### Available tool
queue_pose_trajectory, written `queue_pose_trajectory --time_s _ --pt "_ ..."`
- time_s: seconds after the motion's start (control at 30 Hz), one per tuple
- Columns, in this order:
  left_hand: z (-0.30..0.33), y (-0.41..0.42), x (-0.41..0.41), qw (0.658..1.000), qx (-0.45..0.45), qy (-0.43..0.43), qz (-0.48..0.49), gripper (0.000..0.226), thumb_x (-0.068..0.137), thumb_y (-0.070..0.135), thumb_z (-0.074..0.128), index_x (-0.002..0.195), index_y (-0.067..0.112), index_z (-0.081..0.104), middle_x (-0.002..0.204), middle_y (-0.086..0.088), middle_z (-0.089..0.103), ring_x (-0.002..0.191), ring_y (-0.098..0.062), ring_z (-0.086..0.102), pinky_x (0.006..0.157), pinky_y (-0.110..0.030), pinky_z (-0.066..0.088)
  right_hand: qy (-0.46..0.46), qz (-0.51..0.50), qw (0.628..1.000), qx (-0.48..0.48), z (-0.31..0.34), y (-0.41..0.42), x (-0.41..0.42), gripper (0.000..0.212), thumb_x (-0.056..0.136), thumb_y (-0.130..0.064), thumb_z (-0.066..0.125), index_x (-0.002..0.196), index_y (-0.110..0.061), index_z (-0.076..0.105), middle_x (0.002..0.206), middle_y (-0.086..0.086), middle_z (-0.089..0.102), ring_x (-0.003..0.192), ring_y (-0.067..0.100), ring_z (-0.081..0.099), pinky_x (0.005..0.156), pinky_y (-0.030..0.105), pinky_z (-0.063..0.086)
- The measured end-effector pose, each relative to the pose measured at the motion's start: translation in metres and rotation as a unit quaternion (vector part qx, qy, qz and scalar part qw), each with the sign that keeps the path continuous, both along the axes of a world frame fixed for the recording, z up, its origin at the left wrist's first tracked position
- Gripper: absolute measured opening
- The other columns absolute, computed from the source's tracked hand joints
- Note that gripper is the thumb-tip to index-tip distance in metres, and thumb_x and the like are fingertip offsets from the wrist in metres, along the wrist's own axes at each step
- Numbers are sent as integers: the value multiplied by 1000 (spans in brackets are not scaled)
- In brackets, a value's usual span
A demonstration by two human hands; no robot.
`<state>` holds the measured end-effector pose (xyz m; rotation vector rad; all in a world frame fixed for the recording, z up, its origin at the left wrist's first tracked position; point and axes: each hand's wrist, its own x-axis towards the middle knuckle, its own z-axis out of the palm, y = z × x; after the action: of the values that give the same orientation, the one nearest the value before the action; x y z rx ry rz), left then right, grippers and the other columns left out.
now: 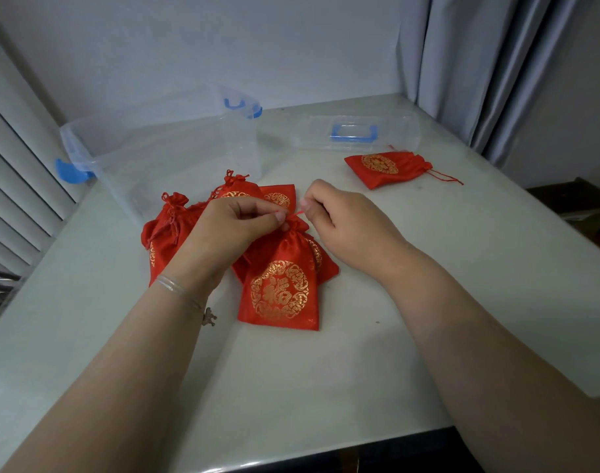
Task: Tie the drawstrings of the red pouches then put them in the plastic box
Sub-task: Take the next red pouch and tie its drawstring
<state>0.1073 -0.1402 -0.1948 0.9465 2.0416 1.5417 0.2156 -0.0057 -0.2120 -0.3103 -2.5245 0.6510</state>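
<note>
- Pouch [280,288] mid-tie: left hand [230,230] and right hand [339,221] each pinch its drawstring [296,213].
- Plastic box [162,151], eleven o'clock, looks unfilled.
- Lone pouch [387,167] at one o'clock looks untied.

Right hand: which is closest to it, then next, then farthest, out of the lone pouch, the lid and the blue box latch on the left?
From the right hand:
1. Lone pouch, just beyond, to its right.
2. Lid, farther back.
3. Blue latch, far left on the plastic box.

Pale glossy table [462,254], plain white wall [223,46] behind, grey curtain [479,63] right, slatted shutter [15,186] left
</note>
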Motion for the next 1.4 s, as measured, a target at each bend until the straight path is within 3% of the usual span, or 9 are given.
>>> queue_pose_trajectory --time_s 0.2,0.37,0.5,0.6,0.77,0.87,1.1,1.27,1.4 --pt "0 -2 -7 995 5 -97 -3 9 82 4 68 87 10 72 85 -9 72 83 -18 68 82 -28 56 -38 59 996 -47 4 -3 3 14 95 -30 49 85 -22 55 78 -8 60 74 12 56 69 37 47" --pt "-2 0 -12 995 4 -101 -11 11 78 0 70 74 10 68 75 -5 71 78 -18 67 78 -29 54 -75 76 994 -34 0 1 0 12 95 -29 51 85 -23 56 84 -10 55 80 10 53 76 39 47" --pt "-4 1 -9 998 6 -56 -29 15 78 -1 71 73 11 64 72 -5 68 69 -14 64 67 -21 51 14 72 992 -107 0 5 0 17 96 -23 50 108 -23 61 109 -8 52 86 -4 51 84 19 43" --pt "-6 1 -5 996 38 -43 -63 19 80 -4 69 75 12 60 75 -10 64 71 -16 59 64 -20 48 -48 102 977 -181 0 3 -3 29 97 -13 46 123 -19 58 114 -6 59 95 -3 53 86 9 39" --pt "-8 4 0 996 45 71 -41 15 82 -3 67 89 10 66 79 0 63 71 -9 58 65 -15 49 -71 47 972 -219 0 4 -2 15 96 -20 51 94 -13 64 71 -8 59 57 -3 52 62 18 43" --pt "-10 5 2 985 7 173 -7 16 83 4 68 94 14 72 82 5 68 69 -1 61 65 -9 47 -61 36 980 -186 -2 3 -3 12 95 -23 52 87 -19 60 69 -11 56 60 1 51 64 23 42" --pt "-14 5 1 961 -28 272 23 12 82 12 67 87 22 73 77 9 69 72 -3 63 66 -10 46 -11 25 990 -141 -4 -3 -4 12 94 -23 53 83 -22 57 69 -14 55 64 -1 50 61 14 37" --pt "-13 4 6 923 22 384 14 10 80 16 66 87 19 72 79 8 68 73 -6 61 72 -30 51 -37 -17 968 -247 -4 7 -7 33 93 -30 56 77 -2 64 75 19 63 69 16 53 75 42 51" --pt "-15 4 2 904 45 425 7 11 80 16 67 89 17 73 79 3 65 71 -11 58 68 -33 49 -7 75 920 -385 -1 7 -2 17 91 -5 57 91 -18 68 78 0 66 68 -1 59 64 12 47"
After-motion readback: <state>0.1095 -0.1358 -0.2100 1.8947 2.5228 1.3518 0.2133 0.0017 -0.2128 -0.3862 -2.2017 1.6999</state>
